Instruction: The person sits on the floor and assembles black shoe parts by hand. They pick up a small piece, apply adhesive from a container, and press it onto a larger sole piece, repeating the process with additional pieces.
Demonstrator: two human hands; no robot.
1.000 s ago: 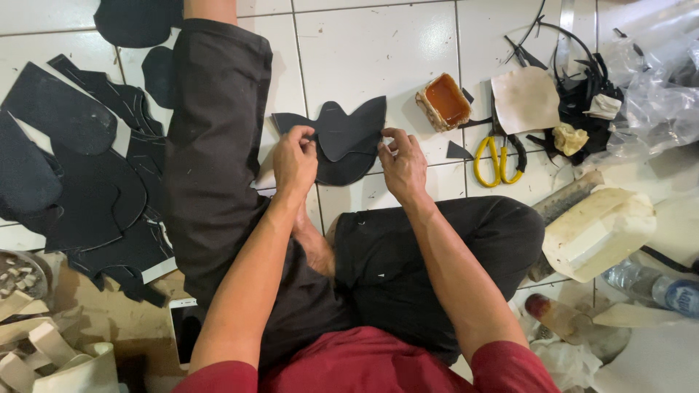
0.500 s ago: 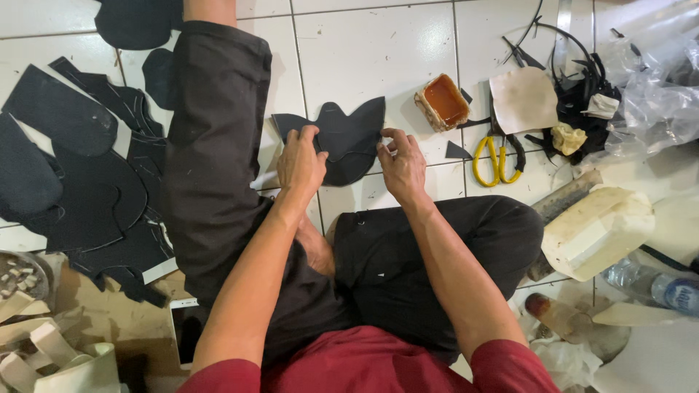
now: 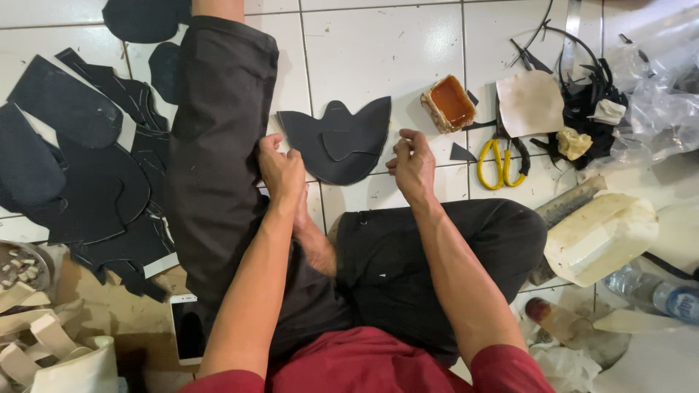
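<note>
A black leather cut piece [image 3: 342, 138], with two pointed wings and a smaller tongue-shaped patch on its middle, lies flat on the white tiled floor [image 3: 378, 51] in front of my crossed legs. My left hand [image 3: 282, 173] is curled at the piece's lower left edge, fingertips on it, beside my outstretched leg in black trousers [image 3: 218, 145]. My right hand [image 3: 412, 161] hovers just right of the piece with its fingers curled in. I see nothing in it.
A small tin of brown glue [image 3: 451, 102], yellow-handled scissors [image 3: 499, 163] and a tan leather piece [image 3: 531, 102] lie to the right. Several black cut pieces [image 3: 80, 167] are piled at left. A white plastic canister [image 3: 601, 233], bottle [image 3: 659, 295] and phone [image 3: 189, 329] sit nearer.
Both hands were on the black piece's edges. The right hand has come off it and curled shut. The left hand slid back to the lower left edge.
</note>
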